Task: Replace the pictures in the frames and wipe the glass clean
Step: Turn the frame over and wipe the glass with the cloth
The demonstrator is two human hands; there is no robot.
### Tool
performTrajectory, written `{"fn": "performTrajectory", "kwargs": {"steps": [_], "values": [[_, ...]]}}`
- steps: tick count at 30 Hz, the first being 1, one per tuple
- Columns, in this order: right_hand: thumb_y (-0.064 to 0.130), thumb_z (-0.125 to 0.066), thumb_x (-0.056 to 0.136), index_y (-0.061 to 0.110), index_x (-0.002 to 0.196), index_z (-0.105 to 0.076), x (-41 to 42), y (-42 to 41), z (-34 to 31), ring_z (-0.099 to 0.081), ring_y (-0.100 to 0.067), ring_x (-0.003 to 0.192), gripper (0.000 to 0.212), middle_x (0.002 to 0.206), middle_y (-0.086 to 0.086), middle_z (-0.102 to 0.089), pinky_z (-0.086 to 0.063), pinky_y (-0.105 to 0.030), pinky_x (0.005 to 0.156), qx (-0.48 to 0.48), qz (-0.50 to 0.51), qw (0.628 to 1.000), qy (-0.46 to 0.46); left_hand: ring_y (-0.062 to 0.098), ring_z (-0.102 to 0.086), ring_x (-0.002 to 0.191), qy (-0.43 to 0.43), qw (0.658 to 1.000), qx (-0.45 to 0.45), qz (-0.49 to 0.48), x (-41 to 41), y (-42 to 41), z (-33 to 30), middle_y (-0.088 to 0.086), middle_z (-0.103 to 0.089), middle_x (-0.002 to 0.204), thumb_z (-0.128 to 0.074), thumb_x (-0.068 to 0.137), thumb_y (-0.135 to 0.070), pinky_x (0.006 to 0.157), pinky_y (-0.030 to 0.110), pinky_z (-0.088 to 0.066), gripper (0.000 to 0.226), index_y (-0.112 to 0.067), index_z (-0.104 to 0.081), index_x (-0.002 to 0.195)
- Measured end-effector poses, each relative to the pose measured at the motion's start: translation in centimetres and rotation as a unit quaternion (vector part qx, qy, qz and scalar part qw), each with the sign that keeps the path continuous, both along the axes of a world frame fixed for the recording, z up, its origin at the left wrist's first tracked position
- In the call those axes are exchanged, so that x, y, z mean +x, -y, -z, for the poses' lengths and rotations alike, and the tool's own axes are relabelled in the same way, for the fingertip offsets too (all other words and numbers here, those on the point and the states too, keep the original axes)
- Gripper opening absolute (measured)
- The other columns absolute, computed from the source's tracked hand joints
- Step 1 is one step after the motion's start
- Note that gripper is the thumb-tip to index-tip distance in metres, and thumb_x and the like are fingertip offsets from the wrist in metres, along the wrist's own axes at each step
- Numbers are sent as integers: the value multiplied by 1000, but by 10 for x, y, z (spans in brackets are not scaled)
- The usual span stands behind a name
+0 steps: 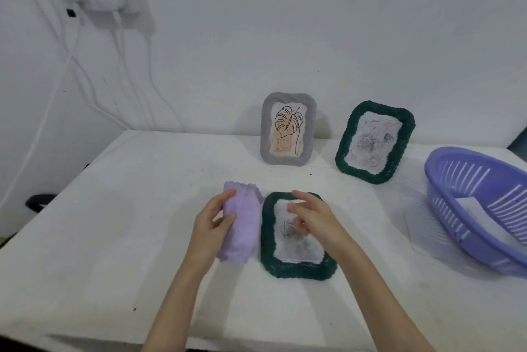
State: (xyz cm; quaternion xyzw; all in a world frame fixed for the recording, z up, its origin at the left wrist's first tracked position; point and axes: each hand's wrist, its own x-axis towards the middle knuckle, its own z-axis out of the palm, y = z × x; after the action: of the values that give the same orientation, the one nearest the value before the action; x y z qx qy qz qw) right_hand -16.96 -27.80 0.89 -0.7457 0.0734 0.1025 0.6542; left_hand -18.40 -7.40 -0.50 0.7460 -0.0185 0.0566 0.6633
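The green frame (296, 237) lies flat, glass up, on the near middle of the surface (114, 237), and your right hand (313, 220) is over its glass with the fingers (299, 203) loosely bent; whether they touch the pane or pinch anything, the blur will not let you tell. Just left of the frame, touching its edge, your left hand (211, 226) grips the cloth (242, 226), thumb and fingers curled round the folded lilac roll. Judge the frame as light but stiff, with a knobbly woven border that gives good purchase, so take it by the long sides of that border and keep your fingers off the pane, which looks smudged and is likely thin, slippery and breakable. The cloth is soft and limp; it will bunch, so keep it folded into a pad and press flat while the other hand pins the border down. Farther back, two more frames stand propped near the wall: a grey frame (286, 129) with a leaf drawing, and right of it a second green frame (375, 142) with clouded glass. At the right edge sits a basket (470, 180), paper inside it, well apart from your hands.
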Motion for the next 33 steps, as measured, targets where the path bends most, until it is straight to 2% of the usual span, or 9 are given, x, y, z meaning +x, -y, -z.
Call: {"fn": "performTrajectory", "kwargs": {"steps": [5, 8, 12, 14, 17, 22, 27, 30, 33], "values": [[14, -52, 91, 10, 124, -54, 1, 31, 17, -52, -18, 89, 33, 107, -7, -58, -40, -26, 76, -174, 126, 975, 58, 2, -47, 117, -43, 975, 214, -38, 18, -34, 19, 3, -44, 142, -40, 97, -19, 101, 21, -34, 37, -25, -42, 134], [16, -52, 91, 8, 122, -56, -2, 36, 25, -51, -19, 89, 32, 114, -12, -57, -43, -28, 79, -243, 145, 957, 64, 20, -5, 145, -111, 866, 487, 13, 14, -24, 40, -3, 0, 158, -26, 94, -53, 115, 43, -4, 57, -40, -5, 145], [25, -54, 90, 1, 118, -56, -12, 37, 30, -51, -24, 90, 37, 116, -16, -48, -42, -31, 85, -318, 143, 936, 46, 22, 13, 144, -23, 830, 557, -27, 10, -21, 38, 0, 11, 157, 17, 69, -78, 112, 45, 15, 93, -30, 1, 147], [34, -56, 88, 0, 109, -59, -16, 38, 34, -53, -29, 95, 40, 113, -15, -48, -43, -34, 85, -363, 133, 921, 45, 19, 6, 145, 45, 844, 534, -28, 12, -1, 30, 1, -1, 158, 23, 65, -78, 112, 36, 14, 106, -21, -13, 147], [39, -60, 85, 6, 93, -65, -18, 38, 38, -54, -28, 92, 34, 106, -13, -51, -44, -31, 81, -387, 124, 912, 53, 18, 0, 146, 26, 857, 509, 73, 14, 40, 25, 6, -9, 157, -7, 89, -61, 116, 31, 5, 74, -15, -12, 147], [27, -69, 80, 6, 109, -65, -17, 40, 39, -56, -23, 97, 35, 109, -11, -54, -44, -27, 84, -323, 155, 932, 61, 23, -8, 145, -24, 886, 447, 126, 18, 63, 36, 9, -16, 155, -42, 95, -36, 119, 37, -6, 61, -15, -16, 146], [14, -74, 75, 9, 107, -66, -22, 40, 33, -51, -8, 72, 34, 103, -4, -56, -45, -12, 69, -182, 248, 940, 146, 21, -43, 129, -15, 993, 98, 65, 17, 69, 29, -3, -41, 140, -66, 79, -2, 107, 41, -40, 58, -33, -45, 123], [11, -73, 76, 15, 108, -63, -22, 39, 21, -59, -13, 77, 33, 104, 0, -57, -50, -13, 64, -106, 250, 939, 210, 16, -56, 116, -21, 995, -83, 58, 16, 70, 15, -8, -47, 136, -64, 75, 11, 92, 33, -53, 69, -41, -50, 118], [9, -69, 79, 14, 111, -57, -17, 41, 3, -66, -14, 77, 34, 110, 0, -61, -55, -21, 66, -24, 201, 954, 221, 11, -59, 111, -9, 987, -145, 68, 20, 64, -2, -6, -56, 127, -64, 74, 15, 84, 21, -54, 68, -32, -49, 122]]}}
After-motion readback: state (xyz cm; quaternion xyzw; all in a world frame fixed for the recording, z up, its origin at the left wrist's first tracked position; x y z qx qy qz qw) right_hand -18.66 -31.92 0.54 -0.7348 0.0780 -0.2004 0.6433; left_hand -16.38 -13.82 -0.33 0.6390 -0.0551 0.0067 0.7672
